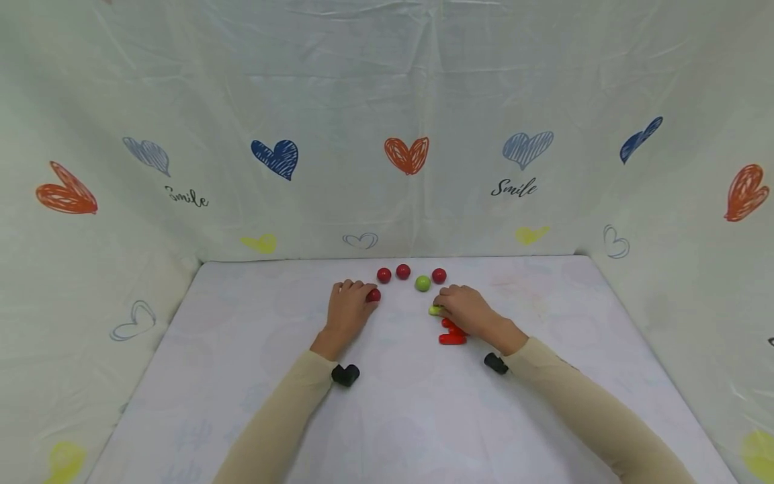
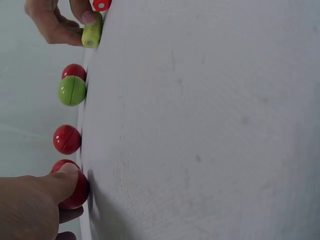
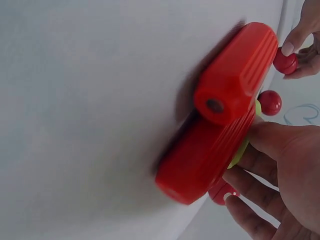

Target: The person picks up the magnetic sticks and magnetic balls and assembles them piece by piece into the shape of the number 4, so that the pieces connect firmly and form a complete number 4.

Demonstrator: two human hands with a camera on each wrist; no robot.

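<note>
My left hand (image 1: 349,310) pinches a glossy red ball (image 1: 374,295) between thumb and fingers, low at the tabletop. In the left wrist view the thumb lies across this ball (image 2: 80,195). My right hand (image 1: 468,310) pinches a short yellow-green plastic piece (image 2: 91,35) with a hole in its end, at the table surface. Just nearer the body lie two red ridged plastic pieces, one (image 3: 235,75) with a hollow end and another (image 3: 195,160) beside it. They partly hide the yellow-green piece in the right wrist view.
Beyond the hands, a green ball (image 1: 422,283) and three red balls, at left (image 1: 383,275), middle (image 1: 403,271) and right (image 1: 439,275), stand near the back edge. A white table (image 1: 399,417) lies below, with a heart-printed curtain (image 1: 338,101) behind and at both sides.
</note>
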